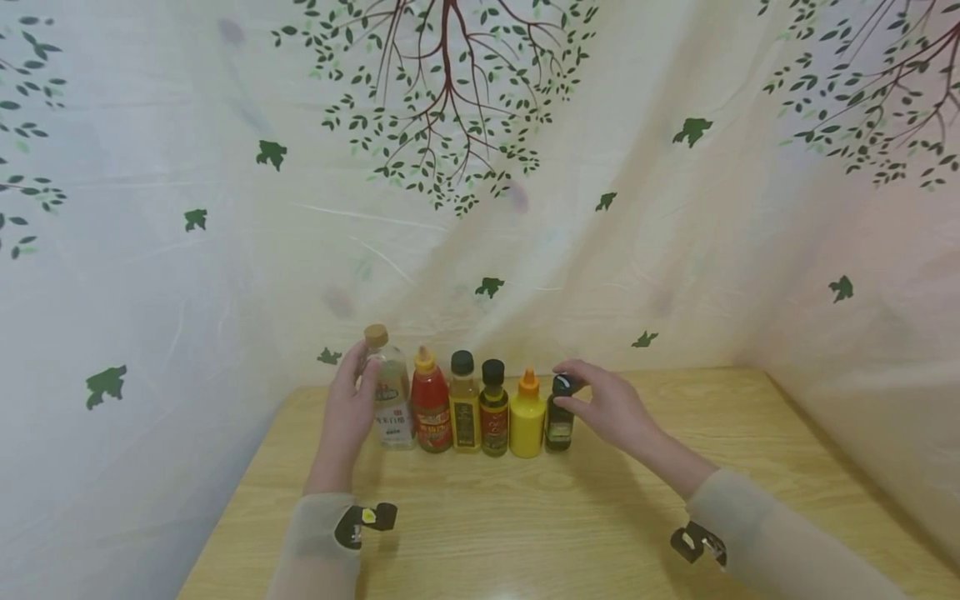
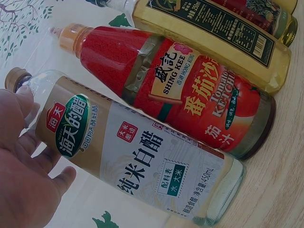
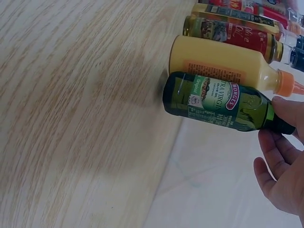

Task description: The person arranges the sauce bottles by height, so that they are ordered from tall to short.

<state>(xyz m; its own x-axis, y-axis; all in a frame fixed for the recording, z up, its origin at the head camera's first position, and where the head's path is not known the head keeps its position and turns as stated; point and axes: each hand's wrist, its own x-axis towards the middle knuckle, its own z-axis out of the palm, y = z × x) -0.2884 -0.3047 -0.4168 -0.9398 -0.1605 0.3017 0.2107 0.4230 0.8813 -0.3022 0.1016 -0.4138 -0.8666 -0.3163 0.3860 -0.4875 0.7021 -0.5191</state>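
A row of bottles stands upright on the table. At the left end is a clear white rice vinegar bottle (image 2: pixel 147 147) with a brown cap; my left hand (image 1: pixel 351 400) holds it about the neck, thumb in front and fingers partly hidden. The right end of the row is a dark green olive oil bottle (image 3: pixel 213 102), whose neck my right hand (image 1: pixel 606 407) pinches just by its black cap. Close beside the vinegar stands a red ketchup bottle (image 2: pixel 175 85). A yellow squeeze bottle (image 3: pixel 216 64) with an orange nozzle adjoins the olive oil.
Between the ketchup and the yellow bottle stand a golden oil bottle (image 1: pixel 466 417) with a dark cap and a smaller red-labelled bottle (image 1: pixel 494 417). The wooden table (image 1: pixel 480 525) stretches in front of the row. A leaf-patterned curtain (image 1: pixel 450 267) hangs close behind it.
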